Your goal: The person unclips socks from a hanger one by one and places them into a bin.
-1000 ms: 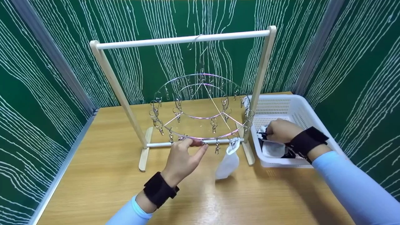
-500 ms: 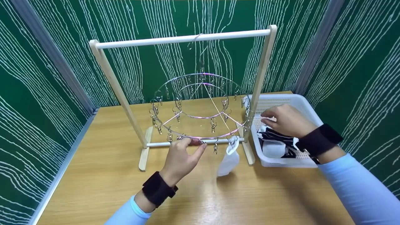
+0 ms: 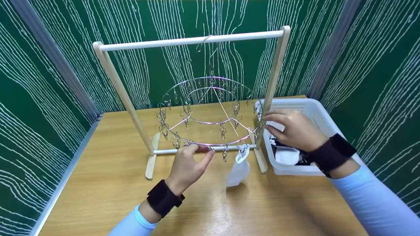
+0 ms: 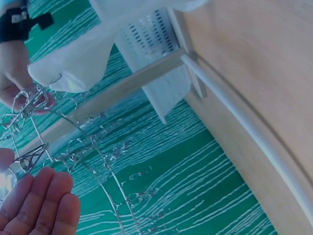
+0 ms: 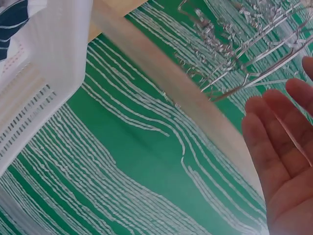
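A round metal clip hanger (image 3: pixel 210 123) hangs by its hook from the stand's top rail. My left hand (image 3: pixel 188 167) is at its front edge, pinching a metal clip (image 4: pixel 32 157) between thumb and fingers. To the right of that hand, a white sock (image 3: pixel 239 173) dangles from another clip. My right hand (image 3: pixel 297 131) is raised at the hanger's right edge, fingertips right at the ring. In the right wrist view, the fingers of that hand (image 5: pixel 281 142) are fairly straight, and no cloth shows in them.
A white plastic basket (image 3: pixel 315 103) stands on the wooden table (image 3: pixel 108 193) to the right, with a white sock (image 3: pixel 287 156) and black-and-white pieces inside. The wooden stand's right post (image 3: pixel 275 68) rises between basket and hanger. Green walls enclose the table.
My right hand has lifted out of the basket and moved left to the hanger's edge, leaving the black-and-white pieces behind. The left hand keeps its pinch, and the hanger has shifted slightly left.
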`<control>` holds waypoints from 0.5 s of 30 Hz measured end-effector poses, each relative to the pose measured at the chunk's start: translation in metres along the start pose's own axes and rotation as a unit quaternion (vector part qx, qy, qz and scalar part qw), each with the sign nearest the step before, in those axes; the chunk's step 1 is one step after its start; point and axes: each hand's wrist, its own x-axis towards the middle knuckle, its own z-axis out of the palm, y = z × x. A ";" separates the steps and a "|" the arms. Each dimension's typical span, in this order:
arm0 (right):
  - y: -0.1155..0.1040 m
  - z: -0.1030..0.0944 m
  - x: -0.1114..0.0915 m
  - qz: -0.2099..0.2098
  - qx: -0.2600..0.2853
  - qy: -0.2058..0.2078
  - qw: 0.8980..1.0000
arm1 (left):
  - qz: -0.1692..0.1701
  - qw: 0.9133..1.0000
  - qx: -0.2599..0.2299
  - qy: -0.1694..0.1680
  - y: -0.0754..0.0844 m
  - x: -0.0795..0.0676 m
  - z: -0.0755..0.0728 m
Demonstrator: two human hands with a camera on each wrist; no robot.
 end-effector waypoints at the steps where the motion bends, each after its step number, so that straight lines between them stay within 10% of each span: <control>1: -0.002 0.001 0.001 0.001 0.001 -0.004 1.000 | -0.001 1.000 0.001 0.000 0.000 0.000 -0.001; 15: -0.011 0.013 0.005 -0.017 0.017 -0.056 0.998 | 0.022 0.999 0.033 0.021 -0.003 -0.005 -0.011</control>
